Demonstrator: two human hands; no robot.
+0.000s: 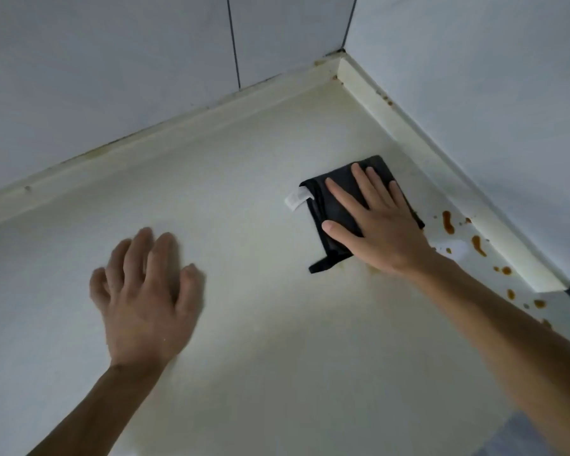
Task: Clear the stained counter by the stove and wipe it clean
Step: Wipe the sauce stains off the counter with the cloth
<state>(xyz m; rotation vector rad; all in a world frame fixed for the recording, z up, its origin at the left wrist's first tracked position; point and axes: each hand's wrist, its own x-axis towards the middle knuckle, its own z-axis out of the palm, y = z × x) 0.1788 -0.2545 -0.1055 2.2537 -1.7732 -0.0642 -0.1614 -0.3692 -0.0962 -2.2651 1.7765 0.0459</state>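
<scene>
Cream-coloured and smooth, the counter (244,199) runs into a corner edged by a low raised lip (408,126) under pale glossy wall tiles (112,60) with dark grout lines. A folded black cloth (339,205), soft and matte with a small white tag (296,199) at its left edge, lies flat on the counter near the right-hand lip. The right hand (375,225) presses down on it with palm flat and fingers spread, not clenched around it. Amber-brown splashes (448,222) dot the surface just right of the cloth, along the lip. The left hand (145,297), blurred, rests open with fingers splayed on bare counter, well apart from the cloth and holding nothing.
</scene>
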